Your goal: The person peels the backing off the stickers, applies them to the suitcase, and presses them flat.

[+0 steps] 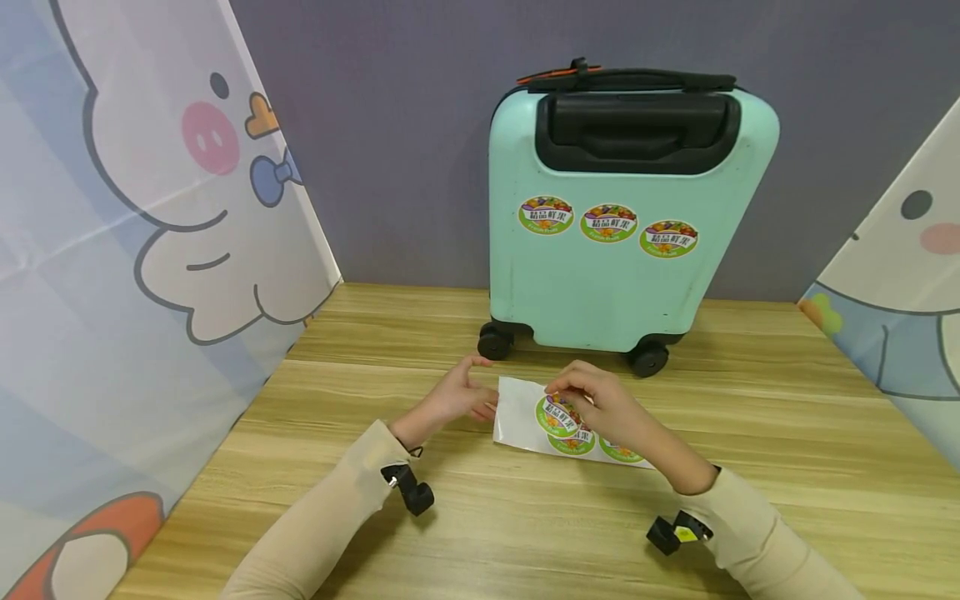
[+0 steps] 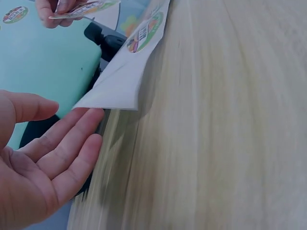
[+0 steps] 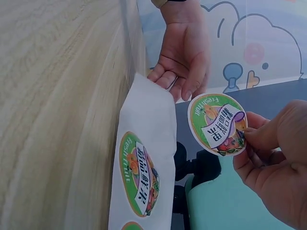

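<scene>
My right hand point(image 1: 603, 406) pinches a round fruit sticker point(image 3: 217, 124) by its edge, between thumb and fingers, raised above the white backing sheet point(image 1: 517, 412). More printed fruit stickers point(image 3: 139, 173) are still on that sheet. At the sheet's left end is my left hand point(image 2: 53, 148), thumb apart and fingers extended, fingertips at or just under the paper's edge. Behind both hands stands a mint-green suitcase point(image 1: 592, 292) with three matching oval-looking stickers point(image 1: 608, 223) in a row across its front.
The suitcase stands on black wheels point(image 1: 648, 358) at the back of the wooden table point(image 1: 480, 533), its black handle point(image 1: 637, 133) at the top. A grey wall point(image 1: 390, 150) rises behind. Cartoon-printed cloths point(image 1: 172, 167) hang on both sides.
</scene>
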A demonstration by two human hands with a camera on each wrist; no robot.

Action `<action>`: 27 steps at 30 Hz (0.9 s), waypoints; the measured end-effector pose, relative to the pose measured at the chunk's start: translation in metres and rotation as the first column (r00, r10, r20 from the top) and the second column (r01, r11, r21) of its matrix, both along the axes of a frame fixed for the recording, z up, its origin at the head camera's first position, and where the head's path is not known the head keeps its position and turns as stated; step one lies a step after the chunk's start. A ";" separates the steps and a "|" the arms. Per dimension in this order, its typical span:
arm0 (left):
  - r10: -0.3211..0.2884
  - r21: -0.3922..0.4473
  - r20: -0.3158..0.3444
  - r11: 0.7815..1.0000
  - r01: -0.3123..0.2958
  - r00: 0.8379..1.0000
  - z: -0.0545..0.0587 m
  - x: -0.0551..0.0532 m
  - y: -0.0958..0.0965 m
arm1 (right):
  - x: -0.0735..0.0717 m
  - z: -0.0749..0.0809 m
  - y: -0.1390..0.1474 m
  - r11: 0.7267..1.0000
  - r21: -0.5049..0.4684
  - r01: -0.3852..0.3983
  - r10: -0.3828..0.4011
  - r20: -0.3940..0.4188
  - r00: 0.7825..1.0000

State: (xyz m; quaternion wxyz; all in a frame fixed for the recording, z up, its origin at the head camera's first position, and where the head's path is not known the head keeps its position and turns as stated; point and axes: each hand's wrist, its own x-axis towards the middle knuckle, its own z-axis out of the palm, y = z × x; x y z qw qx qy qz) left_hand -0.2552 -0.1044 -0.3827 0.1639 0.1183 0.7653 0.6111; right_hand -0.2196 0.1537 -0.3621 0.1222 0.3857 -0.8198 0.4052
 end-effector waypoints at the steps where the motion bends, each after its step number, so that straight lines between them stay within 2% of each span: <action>1: -0.002 -0.008 0.001 1.000 0.002 1.000 0.001 0.000 -0.001 | 0.000 0.000 0.000 1.000 -0.003 0.001 -0.001 -0.002 1.000; 8: -0.015 -0.037 0.010 0.999 0.015 1.000 0.006 0.000 -0.006 | -0.001 0.000 -0.001 1.000 -0.022 -0.006 0.004 -0.059 0.998; 15: -0.031 -0.074 -0.001 0.997 0.031 1.000 0.015 0.004 -0.007 | -0.002 -0.001 -0.001 1.000 -0.031 -0.003 0.001 -0.063 0.998; 20: -0.034 -0.067 -0.049 0.997 0.031 0.998 0.022 0.005 -0.008 | -0.003 -0.001 0.000 0.999 -0.033 -0.006 0.003 -0.075 0.997; 27: -0.053 -0.005 -0.120 0.999 0.053 0.991 0.028 0.009 -0.006 | -0.001 0.002 -0.001 0.999 -0.029 0.018 -0.019 -0.025 1.000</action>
